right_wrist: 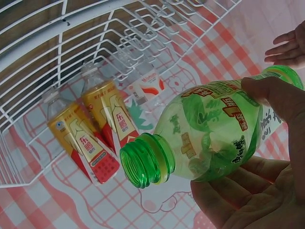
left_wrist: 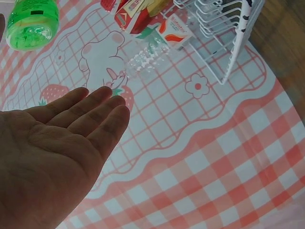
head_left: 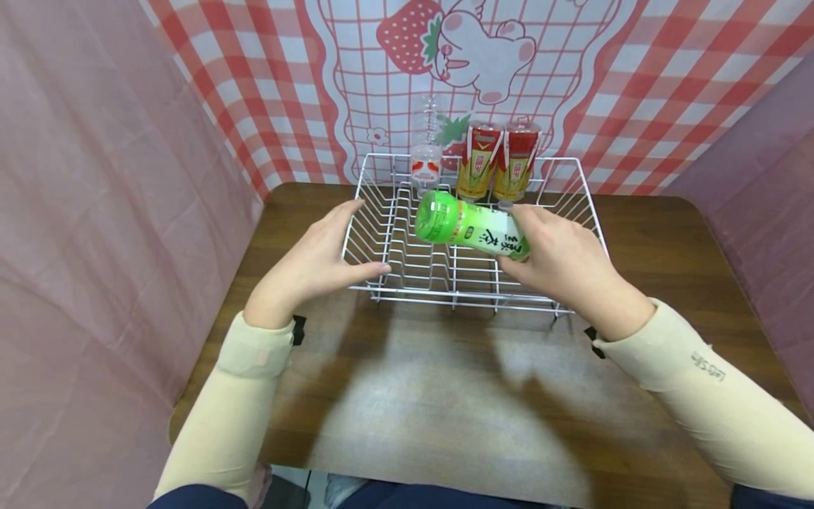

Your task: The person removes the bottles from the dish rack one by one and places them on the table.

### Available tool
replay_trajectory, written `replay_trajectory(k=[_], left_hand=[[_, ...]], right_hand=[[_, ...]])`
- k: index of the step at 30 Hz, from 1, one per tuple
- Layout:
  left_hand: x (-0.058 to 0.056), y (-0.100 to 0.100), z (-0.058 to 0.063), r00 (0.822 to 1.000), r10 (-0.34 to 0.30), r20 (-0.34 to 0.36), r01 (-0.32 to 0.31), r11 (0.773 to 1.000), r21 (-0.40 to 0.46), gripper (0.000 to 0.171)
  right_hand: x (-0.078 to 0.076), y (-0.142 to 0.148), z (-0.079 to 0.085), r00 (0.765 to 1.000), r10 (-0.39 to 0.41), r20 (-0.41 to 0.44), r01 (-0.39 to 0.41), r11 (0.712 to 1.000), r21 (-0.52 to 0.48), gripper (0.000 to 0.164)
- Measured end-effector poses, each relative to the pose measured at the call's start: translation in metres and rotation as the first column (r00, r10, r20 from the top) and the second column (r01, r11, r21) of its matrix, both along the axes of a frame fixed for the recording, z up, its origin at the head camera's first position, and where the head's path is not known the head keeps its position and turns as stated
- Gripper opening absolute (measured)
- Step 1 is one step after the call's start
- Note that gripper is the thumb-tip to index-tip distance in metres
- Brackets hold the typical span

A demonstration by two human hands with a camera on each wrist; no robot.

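Observation:
My right hand (head_left: 562, 258) grips a green plastic drink bottle (head_left: 473, 223) and holds it sideways over the white wire rack (head_left: 454, 291), base towards the left. In the right wrist view the bottle's threaded mouth (right_wrist: 143, 160) shows no cap, and its body looks see-through. My left hand (head_left: 318, 251) is at the rack's left side with thumb and fingers spread, nothing in its grasp. The left wrist view shows that palm (left_wrist: 57, 148) bare, its fingers extended.
Two red-and-yellow labelled bottles (head_left: 480, 159) stand neck down along the rack's back side. A clear bottle with a white-and-red label (head_left: 426, 166) stands left of them. The rack sits on a brown wooden table (head_left: 674, 283); a checked strawberry cloth (head_left: 254, 71) hangs behind.

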State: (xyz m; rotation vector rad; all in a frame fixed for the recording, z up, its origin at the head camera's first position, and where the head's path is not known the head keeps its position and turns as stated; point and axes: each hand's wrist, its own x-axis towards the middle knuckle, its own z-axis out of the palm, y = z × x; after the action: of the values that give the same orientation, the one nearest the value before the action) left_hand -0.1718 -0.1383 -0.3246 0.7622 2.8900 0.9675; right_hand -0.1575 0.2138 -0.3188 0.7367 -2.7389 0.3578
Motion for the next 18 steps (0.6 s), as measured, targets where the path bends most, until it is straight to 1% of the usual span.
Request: replay_trajectory(k=[6,12,18], left_hand=[[0.001,0.002,0.004,1.0,-0.003,0.02,0.004,0.998,-0.058,0.108],[0.0,0.004,0.009,1.0,-0.029,0.008,0.03,0.996,-0.089,0.105],[0.0,0.007,0.012,0.999,-0.033,0.008,0.034,0.994,-0.105,0.107]], right_hand=[[-0.001,-0.001,-0.002,1.0,0.011,-0.008,-0.011,1.0,0.013,0.06],[-0.001,-0.002,-0.003,0.999,0.029,-0.015,-0.029,0.999,0.02,0.062],[-0.001,-0.004,-0.003,0.999,0.027,-0.024,-0.026,0.999,0.043,0.06]])
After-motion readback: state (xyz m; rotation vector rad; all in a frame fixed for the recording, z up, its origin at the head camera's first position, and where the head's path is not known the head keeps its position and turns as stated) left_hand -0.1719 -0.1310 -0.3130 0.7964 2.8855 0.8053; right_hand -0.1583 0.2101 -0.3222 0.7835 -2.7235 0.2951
